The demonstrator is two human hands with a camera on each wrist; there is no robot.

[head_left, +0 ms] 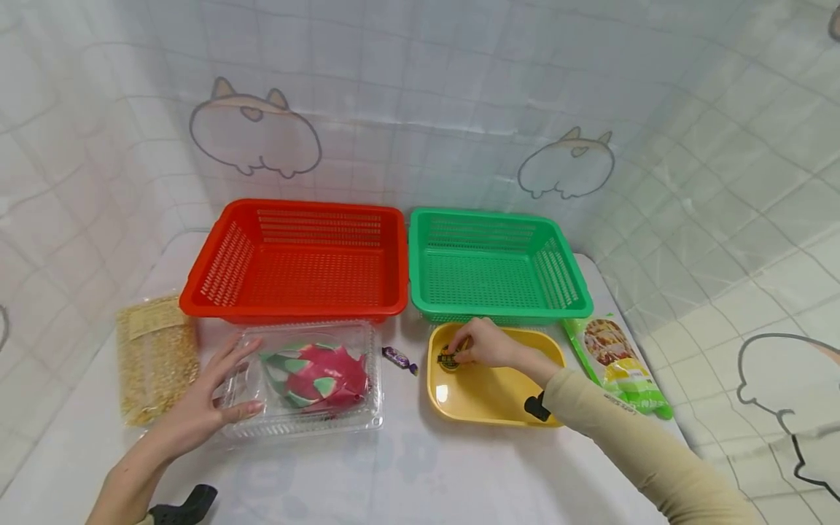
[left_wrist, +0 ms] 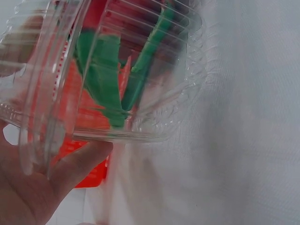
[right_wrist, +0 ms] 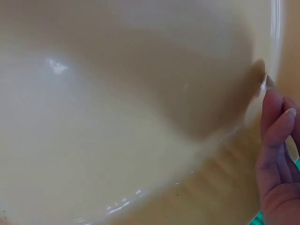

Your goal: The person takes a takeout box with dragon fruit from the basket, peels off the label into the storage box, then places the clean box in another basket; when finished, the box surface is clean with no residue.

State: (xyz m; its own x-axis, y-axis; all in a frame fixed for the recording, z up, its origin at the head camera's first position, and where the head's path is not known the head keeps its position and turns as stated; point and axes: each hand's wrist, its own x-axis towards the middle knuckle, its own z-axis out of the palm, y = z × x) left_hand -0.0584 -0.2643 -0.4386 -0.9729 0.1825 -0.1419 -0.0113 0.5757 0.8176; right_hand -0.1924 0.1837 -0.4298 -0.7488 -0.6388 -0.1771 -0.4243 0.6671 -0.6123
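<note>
A clear plastic clamshell box (head_left: pixel 370 339) holds a pink and green dragon fruit (head_left: pixel 328 379). At the box's left end is my left hand (head_left: pixel 203 397), thumb and fingers spread apart; in the left wrist view one fingertip lies right at the box's edge. My right hand (head_left: pixel 488 343) reaches into a shallow yellow tray (head_left: pixel 499 397). Its thumb and forefinger pinch the edge of a small round black-and-gold piece (head_left: pixel 448 359) near the tray's left end. In the right wrist view the fingertips (right_wrist: pixel 272 105) meet close to the tray wall, and the piece is mostly hidden.
Behind stand a red basket (head_left: pixel 321 273) and a green basket (head_left: pixel 485 281), side by side. A purple wrapped candy (head_left: pixel 398 359) lies between box and tray. A bag of yellow grains (head_left: pixel 157 364) is at the left, a green food packet (head_left: pixel 613 357) at the right.
</note>
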